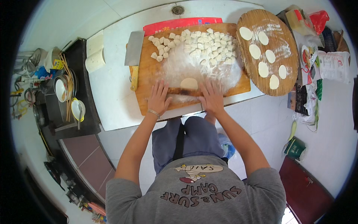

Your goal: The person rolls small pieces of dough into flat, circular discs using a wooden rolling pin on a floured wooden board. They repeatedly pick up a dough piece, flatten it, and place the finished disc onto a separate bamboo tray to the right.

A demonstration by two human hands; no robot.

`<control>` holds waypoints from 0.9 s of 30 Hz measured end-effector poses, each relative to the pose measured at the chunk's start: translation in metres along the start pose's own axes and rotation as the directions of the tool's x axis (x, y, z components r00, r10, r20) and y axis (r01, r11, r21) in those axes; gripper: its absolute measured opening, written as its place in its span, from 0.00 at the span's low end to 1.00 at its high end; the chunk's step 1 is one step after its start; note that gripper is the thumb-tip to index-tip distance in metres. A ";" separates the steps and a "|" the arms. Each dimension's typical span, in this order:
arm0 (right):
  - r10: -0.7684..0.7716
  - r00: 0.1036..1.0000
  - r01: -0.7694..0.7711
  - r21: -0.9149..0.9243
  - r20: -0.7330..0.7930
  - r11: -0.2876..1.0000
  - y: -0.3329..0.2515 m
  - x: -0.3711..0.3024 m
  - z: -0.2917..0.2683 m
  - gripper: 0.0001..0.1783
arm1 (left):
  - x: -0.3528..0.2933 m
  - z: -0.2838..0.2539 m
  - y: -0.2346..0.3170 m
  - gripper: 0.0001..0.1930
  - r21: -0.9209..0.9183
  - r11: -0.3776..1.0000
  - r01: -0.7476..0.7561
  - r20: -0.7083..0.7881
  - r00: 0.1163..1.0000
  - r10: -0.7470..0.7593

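A dark wooden rolling pin (184,92) lies crosswise near the front of a floured wooden cutting board (143,100). Flat on its left end rests my left hand (159,98), fingers stretched forward and apart. My right hand (212,97) presses the other end the same way, its fingers spread. Just beyond the pin, between my hands, is a flattened round of dough (189,83); its near edge meets the pin. Many small cut pieces of dough (209,44) cover the far part of the board, with loose flour (175,69) around them.
A cleaver (134,48) with a yellow handle lies along the board's left edge. At the right, a round wooden board (244,52) carries several rolled dough wrappers (255,51). Bowls (78,108) and chopsticks (68,93) stand on a dark surface at left.
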State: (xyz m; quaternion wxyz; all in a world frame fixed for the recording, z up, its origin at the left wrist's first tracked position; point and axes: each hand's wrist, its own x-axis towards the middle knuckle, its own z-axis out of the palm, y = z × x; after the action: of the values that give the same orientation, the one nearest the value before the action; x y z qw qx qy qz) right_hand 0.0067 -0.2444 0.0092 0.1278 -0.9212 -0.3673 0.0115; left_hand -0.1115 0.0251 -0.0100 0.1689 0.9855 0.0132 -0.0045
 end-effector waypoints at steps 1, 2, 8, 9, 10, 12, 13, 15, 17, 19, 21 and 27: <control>-0.008 1.000 0.008 0.006 0.006 1.000 0.000 0.007 0.000 0.35 | 0.006 -0.003 0.000 0.35 -0.007 0.999 0.032 -0.024 0.999 -0.032; 0.033 0.998 -0.032 0.020 -0.046 0.999 0.006 0.022 0.004 0.35 | 0.028 -0.009 0.001 0.35 -0.015 0.998 0.060 -0.053 0.997 -0.061; 0.106 0.984 -0.110 -0.020 -0.144 0.994 0.011 0.041 0.006 0.34 | 0.063 -0.013 -0.003 0.36 0.049 0.997 0.063 -0.146 0.988 -0.055; 0.059 0.992 -0.062 -0.020 -0.116 0.998 -0.001 0.020 0.000 0.33 | 0.046 -0.010 -0.006 0.36 0.057 0.998 0.030 -0.144 0.989 -0.021; 0.015 0.996 -0.016 -0.019 -0.085 1.000 -0.008 0.007 -0.005 0.33 | 0.025 -0.007 -0.005 0.36 0.036 0.999 0.036 -0.121 0.992 -0.032; -0.075 0.997 0.074 0.061 0.004 0.995 -0.004 -0.008 0.005 0.31 | -0.015 -0.003 0.000 0.37 -0.011 0.999 0.035 -0.059 0.998 -0.036; -0.123 0.992 0.118 0.098 0.039 0.988 -0.002 -0.011 0.007 0.30 | -0.019 -0.005 0.005 0.37 -0.004 0.999 0.045 -0.088 0.995 -0.045; -0.063 0.997 0.058 0.117 0.034 0.991 0.005 -0.011 0.012 0.29 | -0.018 -0.005 0.020 0.37 0.009 0.998 0.060 -0.143 0.988 -0.058; 0.036 0.999 -0.039 0.170 0.017 0.985 0.003 -0.001 -0.003 0.27 | -0.011 -0.002 0.036 0.38 -0.092 0.991 -0.098 -0.141 0.986 0.084; 0.196 0.981 -0.189 0.249 -0.005 0.950 0.001 0.006 -0.033 0.26 | 0.003 0.006 0.058 0.38 -0.153 0.969 -0.193 -0.093 0.979 0.180; 0.301 0.946 -0.258 0.284 -0.119 0.923 0.006 0.003 -0.044 0.25 | 0.022 0.013 0.075 0.39 -0.164 0.960 -0.228 0.008 0.973 0.232; 0.484 0.863 -0.411 0.358 -0.141 0.838 0.016 -0.029 -0.064 0.24 | 0.033 0.017 0.077 0.37 -0.071 0.970 -0.231 0.294 0.925 0.241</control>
State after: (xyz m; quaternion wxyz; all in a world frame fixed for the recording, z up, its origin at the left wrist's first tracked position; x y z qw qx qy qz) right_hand 0.0037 -0.2894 0.0655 0.3081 -0.9442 -0.1166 -0.0050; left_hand -0.0762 -0.0521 -0.0013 0.1854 0.9647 -0.1311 -0.1334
